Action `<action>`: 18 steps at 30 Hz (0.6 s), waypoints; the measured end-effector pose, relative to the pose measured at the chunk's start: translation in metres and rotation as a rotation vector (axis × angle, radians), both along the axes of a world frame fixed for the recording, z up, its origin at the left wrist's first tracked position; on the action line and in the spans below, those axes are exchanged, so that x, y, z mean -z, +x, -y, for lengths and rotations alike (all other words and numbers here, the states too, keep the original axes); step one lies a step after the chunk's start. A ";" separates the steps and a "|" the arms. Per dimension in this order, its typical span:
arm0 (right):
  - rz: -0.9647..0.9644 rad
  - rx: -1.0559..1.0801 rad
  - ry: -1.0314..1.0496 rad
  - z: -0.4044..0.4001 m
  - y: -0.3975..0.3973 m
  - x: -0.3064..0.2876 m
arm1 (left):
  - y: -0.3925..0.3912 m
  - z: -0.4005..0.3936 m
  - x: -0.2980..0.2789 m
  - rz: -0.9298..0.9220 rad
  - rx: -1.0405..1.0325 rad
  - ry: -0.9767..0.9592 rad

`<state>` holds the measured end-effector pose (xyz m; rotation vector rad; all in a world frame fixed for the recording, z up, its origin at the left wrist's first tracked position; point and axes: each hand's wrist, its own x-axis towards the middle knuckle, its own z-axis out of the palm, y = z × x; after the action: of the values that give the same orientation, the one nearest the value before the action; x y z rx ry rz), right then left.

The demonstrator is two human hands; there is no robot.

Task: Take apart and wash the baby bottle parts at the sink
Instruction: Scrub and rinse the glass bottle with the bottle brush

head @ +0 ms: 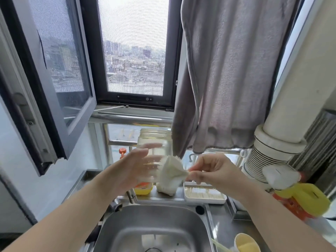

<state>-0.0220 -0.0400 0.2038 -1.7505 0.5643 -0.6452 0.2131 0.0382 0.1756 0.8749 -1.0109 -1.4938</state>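
Above the sink, my left hand [127,171] holds up a clear baby bottle body [154,142]; my fingers show through its wall. The bottle's mouth faces right. My right hand [214,171] pinches the thin handle of a bottle brush, whose white fanned head [171,170] sits just at the bottle's mouth. The image is blurred, so I cannot tell how far the brush head reaches inside. No other bottle parts are clearly visible.
The steel sink [154,224] lies below, its faucet [131,196] behind my left wrist. On the ledge stand a yellow container [143,190], a white lump [166,190] and a white tray [204,197]. A yellow-orange detergent jug [301,200], a yellow cup [246,243] and a hanging grey towel [236,79] are to the right.
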 end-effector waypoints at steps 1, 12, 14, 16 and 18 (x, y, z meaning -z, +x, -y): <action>-0.018 0.018 -0.001 0.001 -0.004 0.002 | 0.001 -0.002 0.000 -0.029 -0.023 0.003; 0.057 0.117 0.001 0.007 -0.007 -0.007 | -0.016 -0.006 -0.006 0.199 -0.259 0.022; 0.056 0.115 0.003 0.007 -0.007 -0.006 | -0.020 -0.005 -0.010 0.219 -0.266 0.027; 0.054 0.114 -0.002 0.006 -0.006 -0.006 | -0.022 -0.004 -0.011 0.203 -0.272 0.036; 0.064 0.128 -0.005 0.005 -0.005 -0.007 | -0.022 -0.002 -0.011 0.218 -0.288 0.045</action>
<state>-0.0267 -0.0455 0.2112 -1.7017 0.6346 -0.7895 0.1915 0.0407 0.1867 1.1823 -0.9630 -1.2000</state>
